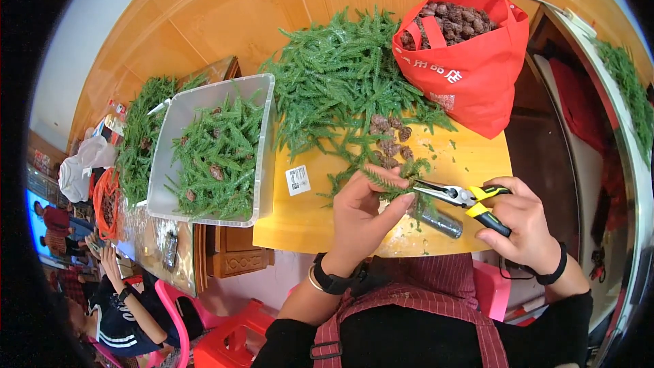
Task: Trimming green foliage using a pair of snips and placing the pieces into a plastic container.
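My left hand (364, 208) pinches a green artificial pine sprig (381, 178) between thumb and fingers, over the front of the yellow table. In my right hand (523, 221) is a pair of long-nose pliers (458, 195) with yellow and black handles. Their jaws point left and reach the sprig beside my left fingertips; whether they grip it is too small to tell. Below the pliers lies a dark, shiny cylinder (441, 222), partly covered. Several brown pine cones (390, 144) sit just beyond my left hand.
A big heap of green sprigs (340, 82) covers the table's back. To its right stands a red bag (470, 85) filled with cones. At left, a clear plastic bin (264, 157) holds sprigs and cones. A white label (298, 180) lies on the tabletop. Another person (129, 313) sits far left.
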Motion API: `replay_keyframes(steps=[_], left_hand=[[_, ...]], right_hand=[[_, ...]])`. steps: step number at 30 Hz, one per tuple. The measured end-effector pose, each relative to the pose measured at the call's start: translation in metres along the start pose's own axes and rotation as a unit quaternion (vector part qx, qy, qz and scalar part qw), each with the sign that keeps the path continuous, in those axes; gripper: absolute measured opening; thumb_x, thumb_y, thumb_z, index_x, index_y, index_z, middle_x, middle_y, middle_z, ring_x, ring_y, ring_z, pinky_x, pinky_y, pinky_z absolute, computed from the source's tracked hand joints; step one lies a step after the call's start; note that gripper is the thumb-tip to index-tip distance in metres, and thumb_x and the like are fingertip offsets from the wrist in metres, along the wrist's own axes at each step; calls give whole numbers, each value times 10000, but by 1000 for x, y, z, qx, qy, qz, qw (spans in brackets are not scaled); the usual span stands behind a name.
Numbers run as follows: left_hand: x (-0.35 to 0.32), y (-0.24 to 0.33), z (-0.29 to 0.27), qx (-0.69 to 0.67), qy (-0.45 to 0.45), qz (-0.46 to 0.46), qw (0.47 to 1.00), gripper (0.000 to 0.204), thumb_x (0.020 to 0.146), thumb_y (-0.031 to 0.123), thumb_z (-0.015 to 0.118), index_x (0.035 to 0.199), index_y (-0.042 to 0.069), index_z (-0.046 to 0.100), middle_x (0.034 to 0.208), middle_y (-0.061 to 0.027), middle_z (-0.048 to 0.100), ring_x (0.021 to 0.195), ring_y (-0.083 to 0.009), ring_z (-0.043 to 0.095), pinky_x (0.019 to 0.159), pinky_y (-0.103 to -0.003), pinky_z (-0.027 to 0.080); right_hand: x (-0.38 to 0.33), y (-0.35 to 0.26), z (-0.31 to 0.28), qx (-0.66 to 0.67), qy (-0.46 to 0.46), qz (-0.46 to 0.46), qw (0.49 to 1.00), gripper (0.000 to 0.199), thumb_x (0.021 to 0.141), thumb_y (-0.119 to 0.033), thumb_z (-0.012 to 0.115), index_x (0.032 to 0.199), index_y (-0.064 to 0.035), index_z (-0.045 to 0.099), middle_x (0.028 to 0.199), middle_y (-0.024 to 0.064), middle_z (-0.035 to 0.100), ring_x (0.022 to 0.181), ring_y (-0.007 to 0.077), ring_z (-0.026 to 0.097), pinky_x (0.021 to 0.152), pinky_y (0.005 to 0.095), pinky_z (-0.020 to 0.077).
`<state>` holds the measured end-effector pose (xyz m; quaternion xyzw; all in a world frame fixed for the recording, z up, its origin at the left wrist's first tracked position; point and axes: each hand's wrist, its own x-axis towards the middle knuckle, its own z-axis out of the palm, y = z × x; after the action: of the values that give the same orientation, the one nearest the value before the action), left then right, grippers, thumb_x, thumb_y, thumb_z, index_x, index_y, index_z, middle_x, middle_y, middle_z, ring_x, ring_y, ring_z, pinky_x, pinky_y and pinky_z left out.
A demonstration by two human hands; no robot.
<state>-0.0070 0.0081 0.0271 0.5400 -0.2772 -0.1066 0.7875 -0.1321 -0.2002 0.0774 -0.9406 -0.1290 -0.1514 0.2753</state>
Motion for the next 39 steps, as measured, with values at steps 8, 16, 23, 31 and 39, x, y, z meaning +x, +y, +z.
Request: replay_keyframes(steps=[8, 16, 23, 31, 39], left_hand=[[2, -4, -1, 167, 33, 148, 974, 195, 705, -88, 665, 855, 16, 598, 903, -86, 581, 891, -176, 565, 978, -418, 397], [2, 2, 2, 263, 49, 223, 937, 183, 663, -54, 708, 802, 8, 607, 843, -106, 619, 829, -197, 584, 915, -439, 437], [3, 3, 5, 259, 54, 215, 940, 174, 658, -47, 711, 788, 9, 610, 837, -106, 626, 819, -204, 586, 894, -435, 449], [3, 5, 5, 299, 56, 248, 920, 184, 653, -46, 717, 785, 26, 610, 835, -107, 628, 811, -210, 597, 870, -424, 462], [2, 6, 6, 292, 49, 250, 922, 206, 654, -49, 719, 800, 30, 599, 839, -106, 633, 802, -209, 597, 872, -425, 457]], right_hand=[[-1, -6, 4, -44, 26, -4, 999, 363, 729, -346, 673, 724, 8, 594, 799, 144, 630, 904, 370, 571, 772, 417, 465], [4, -12, 5, -70, 26, -14, 997, 288, 666, -274, 728, 715, -20, 602, 809, 105, 651, 900, 328, 583, 766, 386, 482], [-1, -6, 11, -86, 38, -18, 995, 337, 703, -332, 688, 738, -6, 610, 758, 120, 621, 823, 339, 574, 725, 397, 477], [-2, -7, 15, -125, 51, -24, 991, 287, 669, -256, 722, 698, -9, 579, 709, 119, 591, 774, 343, 571, 694, 390, 481], [1, -3, 16, -83, 67, -30, 994, 317, 672, -295, 701, 697, -4, 578, 746, 116, 610, 820, 342, 569, 718, 403, 468]])
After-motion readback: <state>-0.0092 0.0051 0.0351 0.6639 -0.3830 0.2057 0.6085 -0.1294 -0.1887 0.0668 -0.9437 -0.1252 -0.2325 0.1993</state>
